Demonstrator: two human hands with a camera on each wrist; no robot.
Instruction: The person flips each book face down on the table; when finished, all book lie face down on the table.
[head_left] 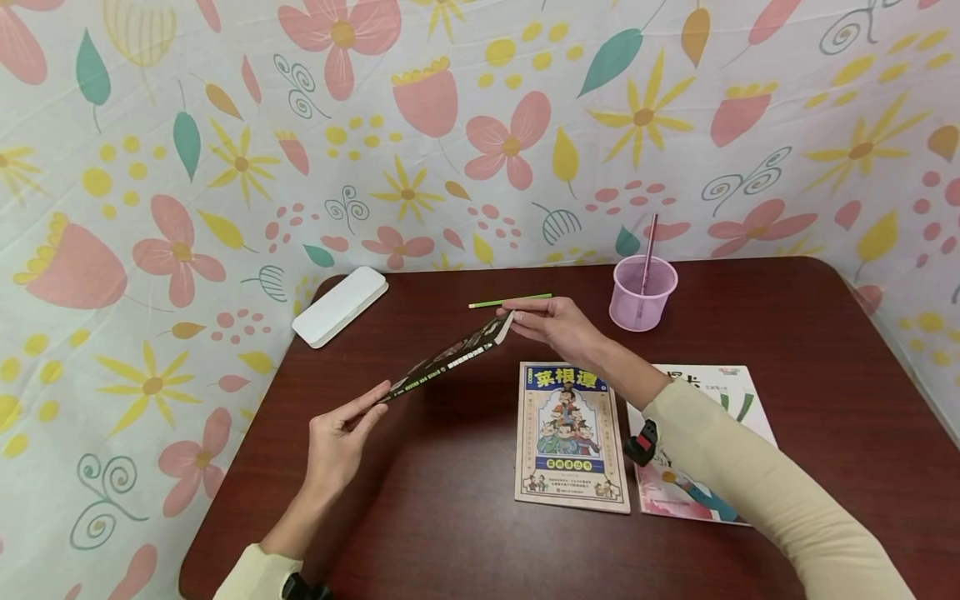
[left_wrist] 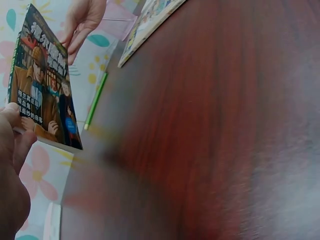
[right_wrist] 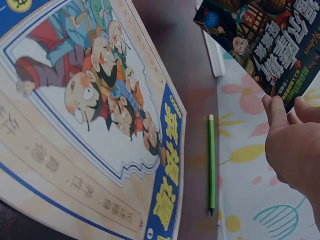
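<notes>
Both hands hold a dark-covered book (head_left: 450,357) raised over the table, its spine facing me and its right end higher than its left. The left hand (head_left: 337,446) pinches the lower left corner between thumb and fingers. At the upper right end, the right hand (head_left: 558,329) grips the edge. The left wrist view shows the book's cover (left_wrist: 45,85) with a figure in a brown coat and cap. To the right on the table lies a comic-style book (head_left: 572,437) with a blue title band. Beside it a white book (head_left: 738,400) is partly hidden under the right forearm.
A green pencil (head_left: 480,305) lies behind the raised book. At the back right stands a pink cup (head_left: 643,296) holding a pinkish pencil (head_left: 649,250). A white case (head_left: 341,307) sits at the back left corner. A flowered cloth (head_left: 480,150) hangs behind the table (head_left: 442,517).
</notes>
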